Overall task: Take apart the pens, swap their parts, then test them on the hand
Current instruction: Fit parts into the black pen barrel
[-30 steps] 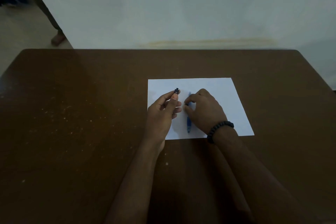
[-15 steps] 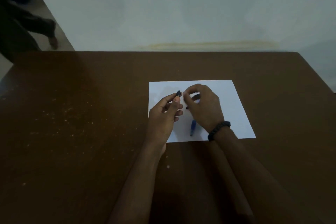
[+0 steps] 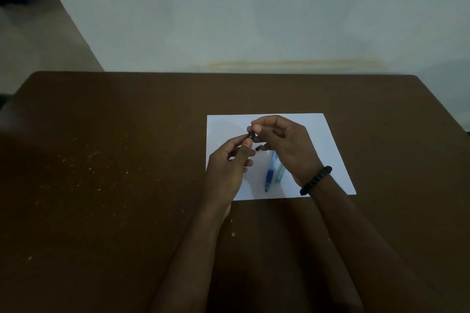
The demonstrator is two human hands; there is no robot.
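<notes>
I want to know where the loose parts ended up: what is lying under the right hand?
Under the right hand, on the white paper, lie a blue pen and a teal part beside it. The hand covers their far ends.

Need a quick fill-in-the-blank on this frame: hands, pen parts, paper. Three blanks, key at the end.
1. The left hand pinches a small ____ pen part at its fingertips.
2. The blue pen lies on the white ____.
3. The beaded bracelet sits on the ____ wrist.

Missing words: black; paper; right
</notes>
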